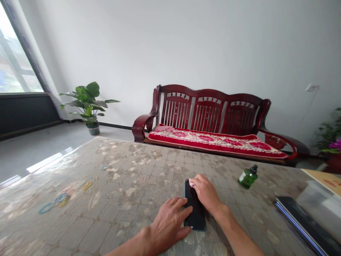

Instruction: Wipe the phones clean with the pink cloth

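A black smartphone (196,217) lies screen up on the patterned table cover. My left hand (168,220) holds it down from the left: the index fingertip rests on the screen and the thumb is by the lower corner. Between the bent fingers of my right hand (205,192) is a small pale pink wipe or cloth (191,182), pressed on the phone's top end. Most of this cloth is hidden under the fingers. Right of the hands stands a green bottle (248,176) with a black cap.
Several coloured rubber bands (64,199) lie on the left part of the table (119,213). A dark folder-like stack (306,220) and a clear plastic box (321,202) are at the right edge. Behind the table stands a red wooden bench (207,106); a potted plant (92,103) is far left.
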### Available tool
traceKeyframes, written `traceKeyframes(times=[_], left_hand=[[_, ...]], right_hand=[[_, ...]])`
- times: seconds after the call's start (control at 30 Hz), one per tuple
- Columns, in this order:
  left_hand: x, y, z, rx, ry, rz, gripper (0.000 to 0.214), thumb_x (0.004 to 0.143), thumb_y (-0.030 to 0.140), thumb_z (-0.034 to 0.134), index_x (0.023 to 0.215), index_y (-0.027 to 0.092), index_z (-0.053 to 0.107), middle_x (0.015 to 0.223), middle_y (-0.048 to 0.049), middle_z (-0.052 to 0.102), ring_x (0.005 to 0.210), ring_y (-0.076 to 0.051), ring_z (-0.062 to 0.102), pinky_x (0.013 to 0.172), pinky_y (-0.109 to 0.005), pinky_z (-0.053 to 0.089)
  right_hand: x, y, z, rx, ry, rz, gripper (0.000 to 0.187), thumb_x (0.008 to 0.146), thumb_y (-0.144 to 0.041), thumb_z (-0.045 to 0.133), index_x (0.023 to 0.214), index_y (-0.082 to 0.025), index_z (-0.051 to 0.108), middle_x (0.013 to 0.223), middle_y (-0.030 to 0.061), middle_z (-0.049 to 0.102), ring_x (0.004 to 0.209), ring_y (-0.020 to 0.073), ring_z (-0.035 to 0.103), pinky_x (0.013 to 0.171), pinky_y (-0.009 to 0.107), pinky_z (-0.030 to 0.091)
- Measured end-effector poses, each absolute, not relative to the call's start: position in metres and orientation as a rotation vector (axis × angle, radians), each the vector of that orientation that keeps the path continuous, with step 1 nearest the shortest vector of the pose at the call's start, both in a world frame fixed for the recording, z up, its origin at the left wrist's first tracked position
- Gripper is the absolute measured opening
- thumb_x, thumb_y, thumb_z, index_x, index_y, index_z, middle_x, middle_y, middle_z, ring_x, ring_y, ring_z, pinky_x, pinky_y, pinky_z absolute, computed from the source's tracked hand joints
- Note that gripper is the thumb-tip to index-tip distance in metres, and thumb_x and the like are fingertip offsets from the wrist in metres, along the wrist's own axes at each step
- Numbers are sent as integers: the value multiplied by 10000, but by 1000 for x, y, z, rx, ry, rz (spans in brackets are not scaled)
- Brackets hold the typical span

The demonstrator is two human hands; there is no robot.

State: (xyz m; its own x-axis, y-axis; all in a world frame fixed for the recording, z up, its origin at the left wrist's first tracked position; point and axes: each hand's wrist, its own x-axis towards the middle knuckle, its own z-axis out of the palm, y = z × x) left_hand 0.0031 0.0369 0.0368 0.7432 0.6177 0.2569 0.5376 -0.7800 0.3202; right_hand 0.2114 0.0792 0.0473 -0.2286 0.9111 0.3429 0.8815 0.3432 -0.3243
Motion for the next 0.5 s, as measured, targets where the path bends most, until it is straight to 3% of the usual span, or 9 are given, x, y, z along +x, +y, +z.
traceKeyframes(times=[0.23,0.4,0.5], left_hand=[[2,32,38,2698,917,453,490,794,415,741,1236,282,576,1246,-65,578,1101,-273,557,968,-423,476],[4,32,34,2682,886,521,474,778,374,739,1208,235,597,1378,-111,507,1297,-312,455,1090,-449,403],[4,32,32,2669,884,498,451,797,346,701,1215,216,590,1411,-125,498,1312,-305,462,1098,-435,411]], right_hand=[[199,71,49,-1487,-2204,129,287,930,-104,466,968,-260,704,915,26,620,923,175,576,840,273,459],[199,72,49,-1487,-2155,158,265,926,-124,479,978,-253,705,922,31,615,939,177,583,853,274,473],[201,72,49,-1484,-2167,184,252,931,-141,484,976,-256,703,920,27,612,937,175,584,860,280,470]])
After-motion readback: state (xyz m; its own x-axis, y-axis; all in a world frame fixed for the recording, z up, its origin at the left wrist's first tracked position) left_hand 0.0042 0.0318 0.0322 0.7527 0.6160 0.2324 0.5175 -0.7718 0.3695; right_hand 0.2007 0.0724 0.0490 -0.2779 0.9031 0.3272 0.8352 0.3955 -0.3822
